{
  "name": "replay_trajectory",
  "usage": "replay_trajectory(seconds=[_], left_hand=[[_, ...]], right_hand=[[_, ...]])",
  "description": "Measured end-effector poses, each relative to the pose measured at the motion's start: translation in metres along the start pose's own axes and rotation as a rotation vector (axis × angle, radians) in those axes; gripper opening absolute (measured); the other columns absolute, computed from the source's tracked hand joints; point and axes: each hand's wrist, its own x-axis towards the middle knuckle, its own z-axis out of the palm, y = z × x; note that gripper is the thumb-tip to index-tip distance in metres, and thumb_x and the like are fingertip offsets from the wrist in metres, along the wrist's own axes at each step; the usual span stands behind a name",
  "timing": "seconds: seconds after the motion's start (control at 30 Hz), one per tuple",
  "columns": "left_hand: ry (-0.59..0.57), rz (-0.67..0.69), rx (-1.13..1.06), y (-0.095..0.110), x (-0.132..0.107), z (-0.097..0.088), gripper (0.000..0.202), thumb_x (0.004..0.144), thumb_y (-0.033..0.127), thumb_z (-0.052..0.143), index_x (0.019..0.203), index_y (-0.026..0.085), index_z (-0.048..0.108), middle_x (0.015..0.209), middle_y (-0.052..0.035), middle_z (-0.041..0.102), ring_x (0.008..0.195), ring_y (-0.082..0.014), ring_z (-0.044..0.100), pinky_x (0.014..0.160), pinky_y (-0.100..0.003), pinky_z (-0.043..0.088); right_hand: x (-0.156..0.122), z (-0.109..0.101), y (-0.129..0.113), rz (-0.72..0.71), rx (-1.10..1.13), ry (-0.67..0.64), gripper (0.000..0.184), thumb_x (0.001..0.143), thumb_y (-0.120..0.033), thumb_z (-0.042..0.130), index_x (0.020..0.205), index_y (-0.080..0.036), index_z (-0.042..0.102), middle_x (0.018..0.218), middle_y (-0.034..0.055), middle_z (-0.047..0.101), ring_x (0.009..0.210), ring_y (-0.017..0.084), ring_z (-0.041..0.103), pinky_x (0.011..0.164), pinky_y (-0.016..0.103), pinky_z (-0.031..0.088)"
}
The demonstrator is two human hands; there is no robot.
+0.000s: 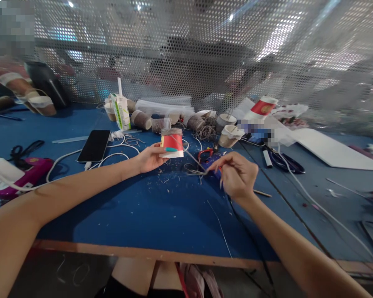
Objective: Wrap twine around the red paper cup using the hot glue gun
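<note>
My left hand (151, 159) is closed on a red and white paper cup (174, 142), holding it just above the blue table. Grey-brown twine (171, 131) is wound round the cup's upper end, and a strand of it runs right toward my other hand. At that strand's loose end, my right hand (238, 176) has its fingers bent in a pinch on the twine. Just behind the right hand lie a blue tool (211, 160) with a dark cord and red-handled pliers (205, 152), partly hidden.
Twine-wrapped cups (141, 120), a twine tangle (206, 131) and a drink carton (120, 112) stand at the back before a perforated metal screen. A phone (94, 145) lies left on white cables. Scissors (287, 161) and a white board (332, 149) lie right. Another person's hand (21, 89) holds a cup far left.
</note>
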Motion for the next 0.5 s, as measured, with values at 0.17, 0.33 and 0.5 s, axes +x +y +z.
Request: replay_trajectory(seconds=[0.17, 0.33, 0.5], left_hand=[[0.01, -0.005, -0.117, 0.003, 0.004, -0.003, 0.03, 0.071, 0.014, 0.066, 0.101, 0.012, 0.07, 0.093, -0.008, 0.078, 0.092, -0.0189, 0.074, 0.096, -0.029, 0.055], [-0.135, -0.066, -0.131, 0.001, 0.006, -0.01, 0.031, 0.067, 0.019, 0.07, 0.098, 0.014, 0.07, 0.093, -0.0081, 0.078, 0.088, -0.0197, 0.073, 0.094, -0.033, 0.055], [-0.25, -0.102, -0.111, -0.001, 0.007, -0.01, 0.045, 0.064, 0.017, 0.075, 0.108, 0.014, 0.07, 0.103, -0.0078, 0.079, 0.097, -0.0217, 0.075, 0.097, -0.034, 0.054]], right_hand=[[0.045, -0.032, 0.024, 0.375, -0.585, 0.091, 0.008, 0.076, -0.025, 0.046, 0.069, -0.026, 0.051, 0.068, 0.0066, 0.067, 0.063, 0.024, 0.064, 0.066, 0.037, 0.046], [0.053, -0.033, 0.022, 0.51, -0.833, -0.108, 0.024, 0.085, -0.04, 0.05, 0.067, -0.025, 0.052, 0.071, 0.0121, 0.067, 0.078, 0.033, 0.067, 0.068, 0.039, 0.045], [0.034, -0.018, 0.021, 0.457, -0.871, -0.4, 0.05, 0.083, -0.072, 0.055, 0.064, -0.026, 0.053, 0.065, 0.0098, 0.063, 0.071, 0.031, 0.067, 0.064, 0.038, 0.046]])
